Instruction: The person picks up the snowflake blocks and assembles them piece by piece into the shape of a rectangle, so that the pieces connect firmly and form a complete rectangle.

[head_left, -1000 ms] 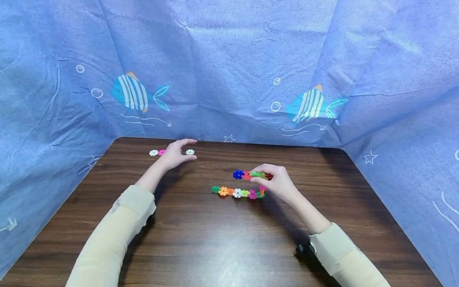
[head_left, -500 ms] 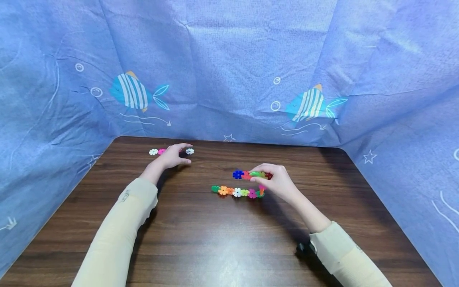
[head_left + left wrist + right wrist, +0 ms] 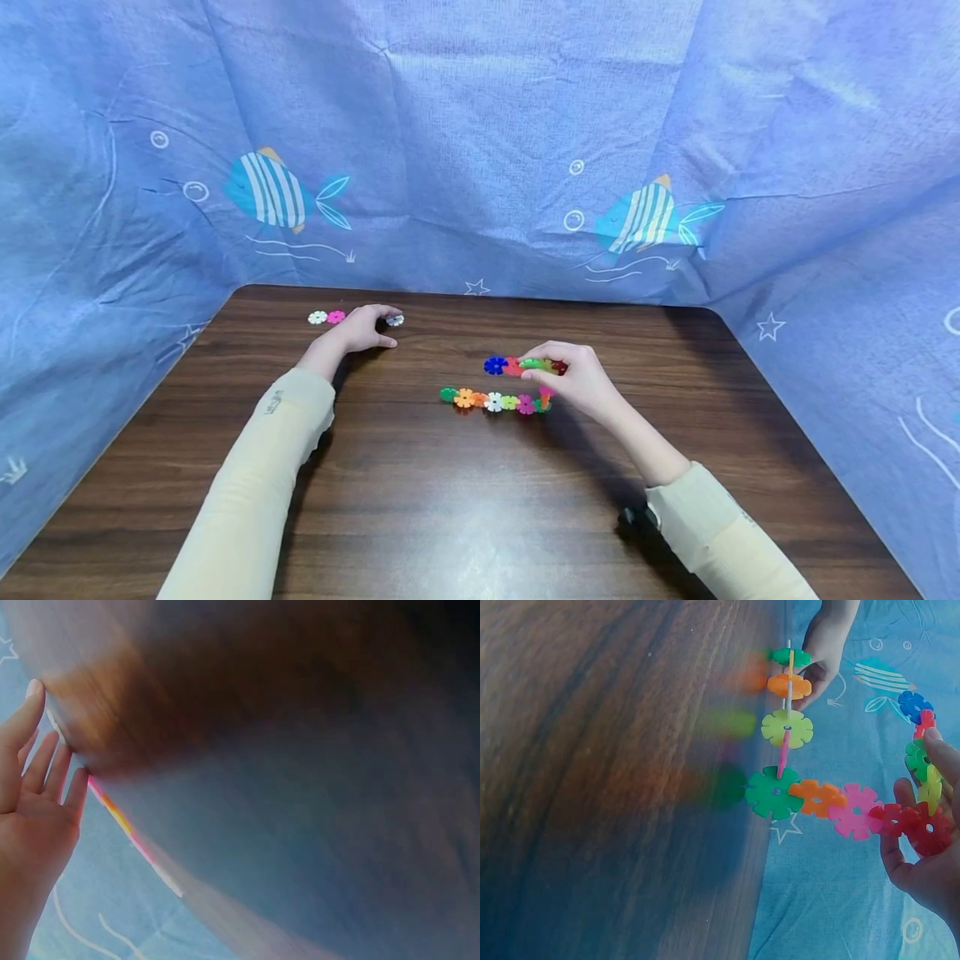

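My right hand (image 3: 573,379) pinches a chain of flower-shaped interlocking discs (image 3: 496,402) between thumb and fingers. The chain bends in a U, with a blue disc (image 3: 915,707) at one end and a green disc (image 3: 448,394) at the other. In the right wrist view, red discs (image 3: 930,829) sit against the fingers. At the far left, my left hand (image 3: 360,328) reaches over a row of loose discs, fingers extended and thumb apart. A white disc (image 3: 394,320) lies at its fingertips, partly covered. In the left wrist view, the hand (image 3: 41,802) is spread beside that row, seen edge-on.
Left of the left hand lie another white disc (image 3: 317,317) and a pink disc (image 3: 336,317); the hand hides more of the row. The brown wooden table (image 3: 420,500) ends at a blue fish-patterned curtain (image 3: 480,125) at the back and sides.
My left hand has lowered toward the table and the white disc, its fingertips now overlapping it. The right hand and the chain stay in place.
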Motion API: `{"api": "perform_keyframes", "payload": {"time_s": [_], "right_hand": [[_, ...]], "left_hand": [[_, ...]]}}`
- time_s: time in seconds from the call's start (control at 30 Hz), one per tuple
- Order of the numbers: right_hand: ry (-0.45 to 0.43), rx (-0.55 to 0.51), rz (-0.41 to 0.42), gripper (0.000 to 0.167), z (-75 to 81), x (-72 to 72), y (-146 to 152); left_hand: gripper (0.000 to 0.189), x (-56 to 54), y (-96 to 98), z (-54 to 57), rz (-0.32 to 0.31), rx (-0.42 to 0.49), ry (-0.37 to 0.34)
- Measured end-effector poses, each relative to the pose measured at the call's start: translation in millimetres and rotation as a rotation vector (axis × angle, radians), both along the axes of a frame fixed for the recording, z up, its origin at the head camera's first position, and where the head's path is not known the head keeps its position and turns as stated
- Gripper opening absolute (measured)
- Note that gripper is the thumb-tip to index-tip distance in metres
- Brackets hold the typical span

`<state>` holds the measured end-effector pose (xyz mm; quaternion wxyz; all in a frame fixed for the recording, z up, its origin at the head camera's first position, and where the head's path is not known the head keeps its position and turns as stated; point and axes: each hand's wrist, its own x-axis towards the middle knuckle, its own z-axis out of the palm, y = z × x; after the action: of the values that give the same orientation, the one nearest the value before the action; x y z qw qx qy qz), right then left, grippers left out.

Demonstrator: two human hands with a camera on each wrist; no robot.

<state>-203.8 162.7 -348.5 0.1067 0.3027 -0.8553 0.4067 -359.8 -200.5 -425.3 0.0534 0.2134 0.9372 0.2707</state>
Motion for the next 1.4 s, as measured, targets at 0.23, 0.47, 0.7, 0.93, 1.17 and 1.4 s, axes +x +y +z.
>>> {"api": "perform_keyframes", "payload": {"time_s": [0.23,0.47,0.7,0.93,1.17,1.4], "right_hand": [[0.008,0.003,-0.005,0.016,0.8,-0.1,-0.4],[-0.002,0.003,-0.018,0.016,-0.3,0.5,0.2],[-0.005,-0.001,-0.012,0.017,-0.2,0.2,-0.5],[-0.020,0.002,-0.010,0.016,0.1,0.5,-0.8],[-0.029,-0.004,-0.018,0.016,-14.1,-10.0,5.0],[0.006,-0.016,0.003,0.016,-31.7,-23.9,13.9]], "left_hand": [[0.049,1.9,1.9,2.4,-0.034,0.034,0.005],[0.037,7.5,8.8,6.5,-0.065,0.058,-0.021],[0.035,12.3,12.5,5.9,-0.088,0.075,-0.030],[0.034,12.1,12.4,-0.7,-0.077,-0.024,0.039],[0.024,11.8,13.7,0.8,-0.063,-0.018,0.014],[0.021,13.1,18.9,3.4,-0.049,0.070,0.006]]}}
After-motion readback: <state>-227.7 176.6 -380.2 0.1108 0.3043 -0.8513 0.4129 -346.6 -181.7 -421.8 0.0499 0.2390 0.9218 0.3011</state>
